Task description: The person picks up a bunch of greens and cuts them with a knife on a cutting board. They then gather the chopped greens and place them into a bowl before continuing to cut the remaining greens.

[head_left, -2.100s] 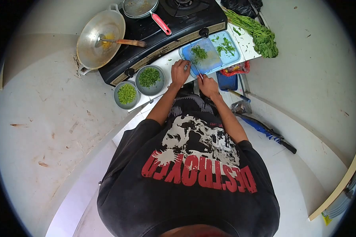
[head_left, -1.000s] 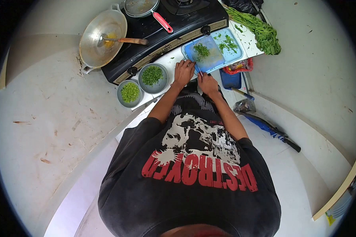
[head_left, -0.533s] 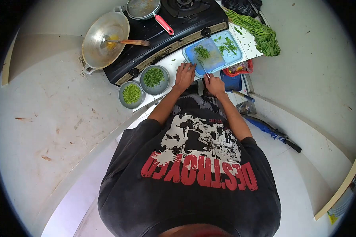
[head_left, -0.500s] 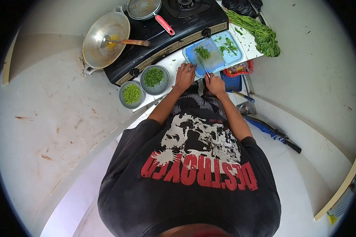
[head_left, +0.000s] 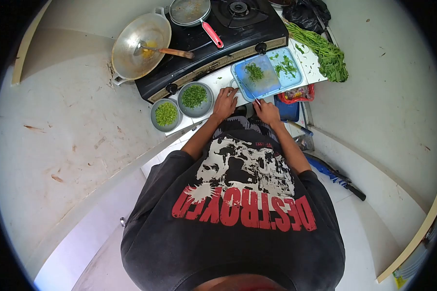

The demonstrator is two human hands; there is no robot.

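Note:
My right hand [head_left: 268, 112] is closed around a knife [head_left: 257, 101] at the near edge of a blue cutting board [head_left: 272, 87]. The board lies on a light blue tray [head_left: 296, 83]. Chopped greens [head_left: 254, 72] form a small pile on the board, and loose leaves [head_left: 287, 66] lie to their right. My left hand [head_left: 224, 104] rests on the white counter by the tray's left edge, fingers apart and holding nothing visible. Left of it stand a grey bowl of dark chopped greens [head_left: 194, 96] and a smaller bowl of lighter green pieces [head_left: 166, 114].
Behind the counter is a black stove [head_left: 204, 53] with a wok [head_left: 128, 56] and a red-handled pan [head_left: 212, 35]. Leafy stalks [head_left: 332, 63] lie at the right, near a black bag [head_left: 308, 17]. A red basket [head_left: 296, 96] sits below the tray's right side.
My left hand has moved off the board's near left edge onto the counter. The knife in my right hand has shifted slightly toward me. The camera view has shifted a little.

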